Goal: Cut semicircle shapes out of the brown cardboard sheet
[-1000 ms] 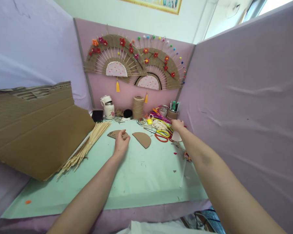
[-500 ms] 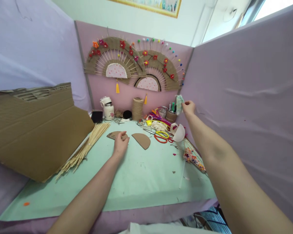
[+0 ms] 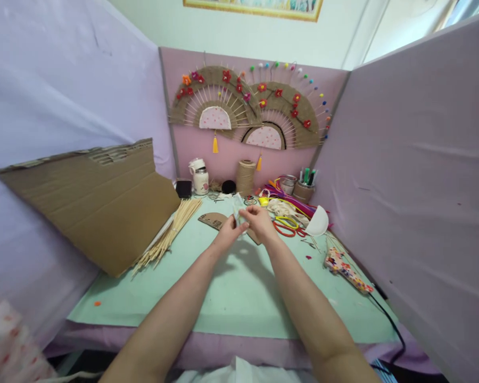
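Note:
My left hand [image 3: 225, 235] and my right hand [image 3: 259, 222] meet over the middle of the green mat [image 3: 231, 287], both pinching a small pale translucent piece [image 3: 238, 210] held up between them. Just behind the hands a brown cardboard half-circle [image 3: 212, 219] lies flat on the mat; a second one is mostly hidden under my right hand. A bundle of thin bamboo sticks [image 3: 171, 234] lies to the left of my hands.
A large corrugated cardboard sheet [image 3: 99, 202] leans at the left. Scissors [image 3: 285, 223], a white half-disc [image 3: 317, 222], pipe cleaners, twine spool [image 3: 245, 177], jar and pen cup crowd the back right. A patterned glue gun [image 3: 345, 267] with cord lies at right. Fan decorations hang on the back wall.
My right hand came down from beside the pen cup with the pale piece to the mat's middle. My left hand lifted off the cardboard half-circle and joined it. The view shifted left.

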### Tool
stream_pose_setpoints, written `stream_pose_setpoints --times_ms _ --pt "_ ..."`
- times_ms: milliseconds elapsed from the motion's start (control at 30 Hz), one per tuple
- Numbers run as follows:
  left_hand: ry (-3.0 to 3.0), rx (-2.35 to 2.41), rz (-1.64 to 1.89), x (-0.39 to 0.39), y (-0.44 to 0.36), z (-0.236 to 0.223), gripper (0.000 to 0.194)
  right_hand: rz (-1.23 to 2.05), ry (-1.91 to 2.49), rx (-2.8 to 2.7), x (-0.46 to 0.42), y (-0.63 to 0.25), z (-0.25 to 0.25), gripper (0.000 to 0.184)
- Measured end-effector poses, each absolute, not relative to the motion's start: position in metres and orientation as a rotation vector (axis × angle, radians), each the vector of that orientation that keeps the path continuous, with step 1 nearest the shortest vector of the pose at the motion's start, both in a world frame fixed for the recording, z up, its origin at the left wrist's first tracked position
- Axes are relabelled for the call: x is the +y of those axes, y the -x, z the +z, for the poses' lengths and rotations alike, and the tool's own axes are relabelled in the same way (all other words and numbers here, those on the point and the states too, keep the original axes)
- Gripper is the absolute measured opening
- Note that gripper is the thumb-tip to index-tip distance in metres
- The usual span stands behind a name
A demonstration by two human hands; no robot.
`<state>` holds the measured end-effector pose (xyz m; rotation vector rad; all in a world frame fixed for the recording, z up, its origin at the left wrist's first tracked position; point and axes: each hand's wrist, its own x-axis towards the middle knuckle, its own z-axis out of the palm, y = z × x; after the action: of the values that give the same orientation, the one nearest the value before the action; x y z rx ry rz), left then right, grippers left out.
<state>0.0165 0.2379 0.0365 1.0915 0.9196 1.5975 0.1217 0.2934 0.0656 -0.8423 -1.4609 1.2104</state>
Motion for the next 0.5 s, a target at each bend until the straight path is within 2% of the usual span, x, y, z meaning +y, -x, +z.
stream_pose_setpoints --times_ms 200,367,500 --pt "-0.691 1.059 1.623 0.246 -0.008 0.027 0.038 1.344 0.847 -1.342 0.29 -0.128 0.041 0.042" --pt "-0.608 1.059 1.619 0.248 0.002 0.029 0.021 1.188 0.945 -1.24 0.302 -0.147 0.039 0.032" --pt "-0.625 1.047 1.598 0.245 0.006 0.033 0.016 1.121 0.968 -1.211 0.305 -0.15 0.037 0.025"
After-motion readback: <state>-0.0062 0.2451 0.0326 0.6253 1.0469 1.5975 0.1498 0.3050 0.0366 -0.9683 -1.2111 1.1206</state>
